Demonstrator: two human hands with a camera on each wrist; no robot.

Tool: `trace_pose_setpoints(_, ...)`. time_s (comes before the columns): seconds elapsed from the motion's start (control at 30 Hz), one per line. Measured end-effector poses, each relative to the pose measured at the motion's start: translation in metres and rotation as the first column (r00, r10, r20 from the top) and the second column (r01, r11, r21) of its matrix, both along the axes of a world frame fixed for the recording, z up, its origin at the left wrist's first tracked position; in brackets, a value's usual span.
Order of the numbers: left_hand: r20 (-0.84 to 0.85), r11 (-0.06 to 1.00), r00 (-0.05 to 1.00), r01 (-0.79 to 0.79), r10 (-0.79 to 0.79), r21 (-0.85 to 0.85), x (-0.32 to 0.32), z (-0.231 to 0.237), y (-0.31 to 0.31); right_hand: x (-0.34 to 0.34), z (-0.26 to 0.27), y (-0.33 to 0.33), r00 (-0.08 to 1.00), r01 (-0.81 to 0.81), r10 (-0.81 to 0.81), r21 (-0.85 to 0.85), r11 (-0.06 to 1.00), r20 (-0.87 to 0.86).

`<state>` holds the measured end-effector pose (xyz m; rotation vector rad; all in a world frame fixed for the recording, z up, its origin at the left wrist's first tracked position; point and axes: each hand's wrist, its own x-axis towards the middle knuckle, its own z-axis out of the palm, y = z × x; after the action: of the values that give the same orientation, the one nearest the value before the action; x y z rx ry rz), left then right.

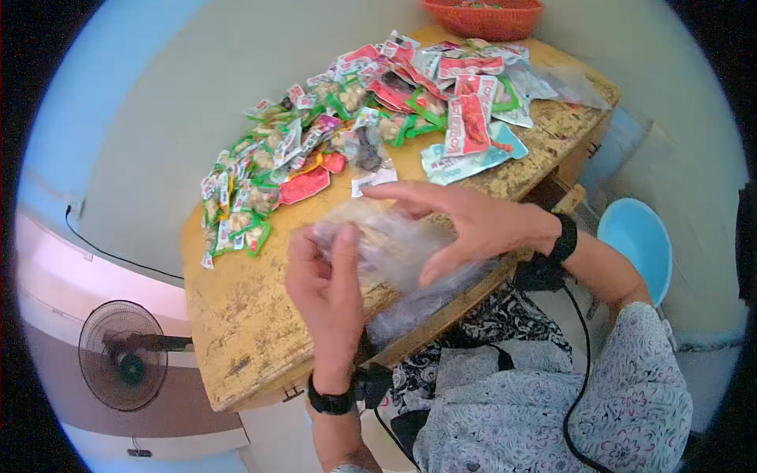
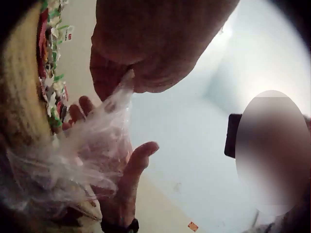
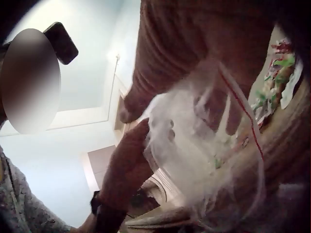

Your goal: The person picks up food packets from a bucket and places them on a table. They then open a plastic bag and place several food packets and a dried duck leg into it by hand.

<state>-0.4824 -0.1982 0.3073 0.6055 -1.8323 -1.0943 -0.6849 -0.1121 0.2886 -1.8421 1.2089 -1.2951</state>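
Note:
A clear, thin plastic bag (image 1: 386, 248) is between the two hands over the front edge of the table. My left hand (image 1: 325, 276) pinches one side of it between thumb and fingers; in the left wrist view the film of the bag (image 2: 109, 131) stretches up to those fingertips. With fingers and thumb spread, my right hand (image 1: 493, 225) is at the bag's other side. The right wrist view shows a red line along the edge of the bag (image 3: 180, 145), and the film partly covers the right fingers. Small snack packets (image 1: 347, 98) are heaped beyond both hands.
The worn yellow table (image 1: 252, 315) has a pulled-out drawer holding more clear plastic (image 1: 426, 307) below the hands. A red basket (image 1: 485, 22) stands at the back. There is a blue basin (image 1: 637, 248) to the right and a fan (image 1: 122, 355) to the left.

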Motion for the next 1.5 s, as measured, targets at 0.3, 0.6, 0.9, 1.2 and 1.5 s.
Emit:
trace_pose_setpoints(0.3, -0.369, 0.984, 0.913, -0.148, 0.176, 0.103, 0.033, 0.022, -0.109, -0.019, 0.017, -0.075, 0.961, 0.004, -0.054, 0.184, 0.983, 0.271)
trace_pose_setpoints(0.6, -0.143, 0.896, 0.971, -0.116, 0.194, 0.428, 0.076, -0.016, -0.107, 0.003, 0.015, -0.148, 0.861, 0.117, -0.107, 0.01, 0.993, 0.497)
trace_pose_setpoints(0.9, -0.259, 0.867, 0.966, 0.146, -0.021, 0.477, 0.113, -0.023, -0.132, 0.028, -0.017, -0.187, 0.941, 0.264, -0.213, -0.177, 0.948, 0.263)
trace_pose_setpoints(1.2, -0.408, 0.806, 0.913, 0.231, 0.014, 0.545, 0.11, -0.034, -0.15, 0.03, -0.016, -0.172, 0.923, 0.384, -0.384, -0.005, 0.923, -0.001)
trace_pose_setpoints(1.5, -0.347, 0.859, 0.938, 0.16, 0.021, 0.487, 0.107, -0.031, -0.138, 0.038, -0.018, -0.173, 0.981, 0.113, -0.104, -0.046, 0.992, 0.166)
